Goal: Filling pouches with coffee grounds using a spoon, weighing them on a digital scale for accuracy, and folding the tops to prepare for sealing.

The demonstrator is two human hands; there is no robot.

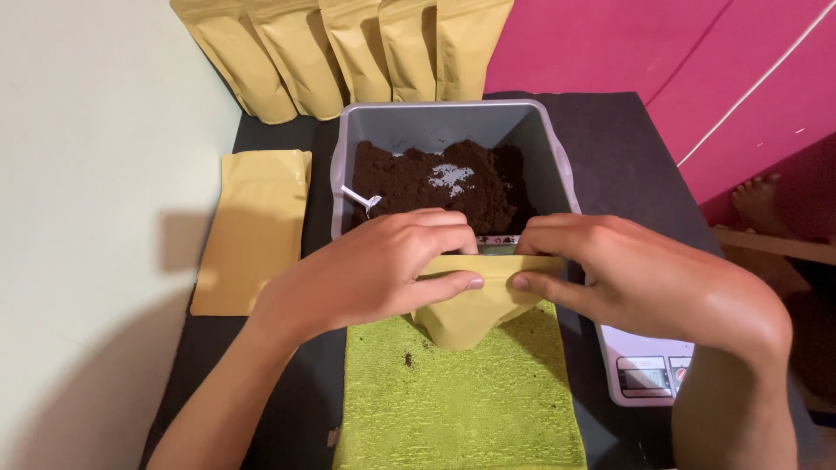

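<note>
My left hand (383,265) and my right hand (627,270) both pinch the top edge of a tan stand-up pouch (470,313), thumbs on the near side, fingers over the far side. The pouch hangs upright above a green towel (461,400). Just behind it stands a grey square tub (444,117) holding dark brown powder (470,183), with a small white scoop (361,200) stuck in the powder at the left.
A flat tan pouch (252,226) lies left of the tub. Several filled tan pouches (348,52) lean against the wall at the back. A white digital scale (644,370) sits under my right wrist. A bare foot (766,196) shows at the right.
</note>
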